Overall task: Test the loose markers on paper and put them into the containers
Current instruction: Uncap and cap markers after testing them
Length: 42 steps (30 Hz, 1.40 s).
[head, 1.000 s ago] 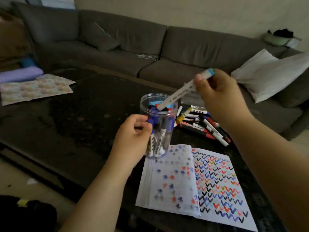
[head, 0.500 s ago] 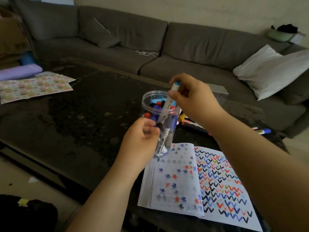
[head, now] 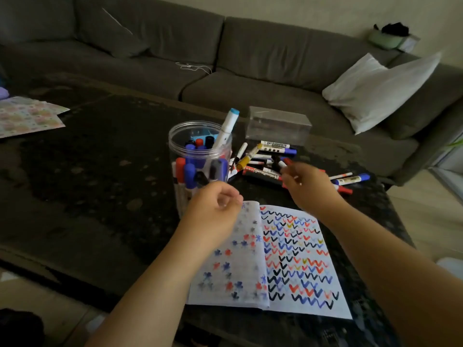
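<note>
A clear round jar [head: 174, 156] stands on the dark table, filled with several red, blue and black capped markers. A white marker with a light-blue cap [head: 227, 125] leans out of its rim. My left hand [head: 213, 206] hovers just in front of the jar's base, loosely curled and holding nothing. My right hand [head: 309, 187] reaches over the pile of loose markers [head: 263, 159], its fingertips at a red-capped marker [head: 287, 162]; blur hides whether it grips it. An open notebook [head: 288, 259] covered in coloured marks lies in front.
A clear rectangular box [head: 278, 126] sits behind the pile. More markers [head: 352, 180] lie to the right near the table edge. Patterned paper [head: 27, 116] lies far left. A grey sofa [head: 250, 53] with a white pillow [head: 375, 88] runs behind the table [head: 87, 184].
My right hand let the light-blue capped marker go into the jar and moved right, down to the loose pile. My left hand came off the jar.
</note>
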{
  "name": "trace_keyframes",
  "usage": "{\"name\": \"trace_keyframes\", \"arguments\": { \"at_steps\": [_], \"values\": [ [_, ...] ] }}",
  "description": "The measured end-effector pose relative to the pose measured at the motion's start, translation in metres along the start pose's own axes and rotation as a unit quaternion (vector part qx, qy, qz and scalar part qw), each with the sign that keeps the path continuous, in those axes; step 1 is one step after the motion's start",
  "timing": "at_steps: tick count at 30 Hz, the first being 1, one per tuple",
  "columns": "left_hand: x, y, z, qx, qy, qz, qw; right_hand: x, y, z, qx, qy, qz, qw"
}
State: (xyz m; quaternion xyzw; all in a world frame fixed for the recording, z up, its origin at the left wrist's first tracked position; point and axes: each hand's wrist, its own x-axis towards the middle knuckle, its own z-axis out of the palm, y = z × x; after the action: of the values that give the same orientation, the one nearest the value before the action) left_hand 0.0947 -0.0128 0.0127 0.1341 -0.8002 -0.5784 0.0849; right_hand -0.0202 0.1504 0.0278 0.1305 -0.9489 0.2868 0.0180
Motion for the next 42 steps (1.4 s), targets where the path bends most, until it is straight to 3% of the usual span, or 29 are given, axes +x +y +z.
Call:
{"name": "trace_keyframes", "arguments": {
  "at_steps": [4, 9, 15, 21, 25, 29, 32, 36, 38, 40, 42],
  "values": [
    [0.003, 0.001, 0.019, 0.008, -0.018, 0.008, 1.000, 0.004, 0.042, 0.021, -0.042, -0.050, 0.063, 0.996],
    [0.005, 0.005, 0.036, 0.008, -0.020, 0.010, 1.000, 0.030, 0.051, 0.038, -0.181, -0.034, 0.013, 0.983],
    [0.003, 0.005, 0.047, 0.013, -0.035, 0.023, 0.999, 0.059, 0.051, 0.051, -0.348, -0.035, -0.005, 0.937],
    [0.000, 0.002, 0.046, 0.023, -0.032, 0.035, 0.999, 0.052, 0.049, 0.049, -0.359, -0.056, 0.011, 0.932],
    [-0.006, 0.004, 0.045, 0.019, -0.042, 0.039, 0.998, 0.016, 0.038, 0.018, -0.081, -0.010, 0.034, 0.996],
    [-0.013, 0.006, 0.047, 0.024, -0.054, 0.050, 0.997, -0.039, 0.025, -0.020, 0.204, 0.058, 0.053, 0.976],
    [-0.019, 0.009, 0.050, 0.003, -0.065, 0.051, 0.997, -0.085, 0.023, -0.034, 0.395, 0.045, 0.063, 0.915],
    [-0.031, 0.011, 0.062, -0.060, -0.100, 0.038, 0.992, -0.139, 0.026, -0.021, 0.564, -0.049, 0.112, 0.817],
    [-0.038, 0.011, 0.072, -0.119, -0.154, 0.008, 0.981, -0.157, 0.024, -0.016, 0.623, -0.087, 0.129, 0.766],
    [-0.044, 0.012, 0.079, -0.218, -0.238, -0.048, 0.945, -0.164, 0.026, -0.014, 0.666, -0.127, 0.147, 0.720],
    [-0.051, 0.015, 0.082, -0.323, -0.312, -0.097, 0.888, -0.164, 0.029, -0.014, 0.717, -0.183, 0.170, 0.651]
  ]
}}
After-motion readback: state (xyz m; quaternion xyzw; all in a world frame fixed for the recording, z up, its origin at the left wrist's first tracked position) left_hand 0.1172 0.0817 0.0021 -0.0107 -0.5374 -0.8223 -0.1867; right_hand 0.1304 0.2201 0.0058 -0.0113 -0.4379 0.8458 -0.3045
